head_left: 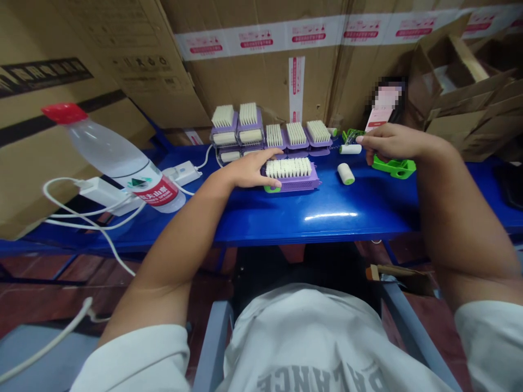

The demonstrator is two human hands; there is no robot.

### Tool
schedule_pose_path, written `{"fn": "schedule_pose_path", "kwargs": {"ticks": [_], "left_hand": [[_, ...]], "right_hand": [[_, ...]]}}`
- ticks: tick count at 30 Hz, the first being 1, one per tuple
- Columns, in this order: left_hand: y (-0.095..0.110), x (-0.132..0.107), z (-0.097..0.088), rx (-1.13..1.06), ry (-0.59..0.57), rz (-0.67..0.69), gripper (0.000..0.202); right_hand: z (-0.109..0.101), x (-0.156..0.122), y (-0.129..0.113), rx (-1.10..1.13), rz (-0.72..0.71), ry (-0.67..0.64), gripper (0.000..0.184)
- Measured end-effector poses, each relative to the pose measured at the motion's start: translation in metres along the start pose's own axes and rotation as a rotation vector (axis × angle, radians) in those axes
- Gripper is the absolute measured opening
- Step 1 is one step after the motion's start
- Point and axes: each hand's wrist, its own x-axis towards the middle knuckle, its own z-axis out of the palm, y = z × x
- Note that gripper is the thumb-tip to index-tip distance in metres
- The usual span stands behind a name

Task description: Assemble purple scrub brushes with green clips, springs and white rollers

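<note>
My left hand [257, 167] is closed around the left end of a purple brush [298, 177]. The brush lies on the blue table with its white bristles up and a green piece at its left end. My right hand [382, 142] is over the table's right side, index finger pointing left and the other fingers curled. Its fingertips are by some small metal springs [350, 139] and a white roller [350, 149]; what they hold, if anything, I cannot make out. Under this hand lies a green plastic frame [394, 167]. A second white roller [346, 174] with a green end is nearby.
Several purple brushes [296, 135] stand in a row at the back, some stacked at the left. A water bottle [122, 163], white chargers [182, 174] and cables are on the left. A phone [384, 106] leans beside cardboard boxes [457, 81] at the right.
</note>
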Motion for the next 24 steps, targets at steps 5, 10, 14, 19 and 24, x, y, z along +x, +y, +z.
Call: {"fn": "schedule_pose_path", "kwargs": {"ticks": [5,10,14,19,24], "left_hand": [[0.003,-0.001,-0.001,0.013,-0.010,-0.020,0.119],[0.003,-0.001,-0.001,0.018,-0.015,-0.018,0.119],[0.002,-0.001,-0.001,0.033,-0.012,-0.018,0.118],[0.005,0.000,-0.002,0.037,-0.016,-0.013,0.117],[0.006,-0.001,-0.003,0.055,-0.029,-0.037,0.119]], "right_hand": [[0.005,0.006,-0.001,-0.059,0.054,0.029,0.063],[0.008,0.012,0.002,0.006,-0.024,0.011,0.072],[0.012,0.016,0.007,0.032,-0.056,0.003,0.076],[0.015,0.020,0.011,0.032,-0.114,-0.014,0.079],[0.020,0.023,0.011,0.041,-0.167,-0.002,0.078]]}}
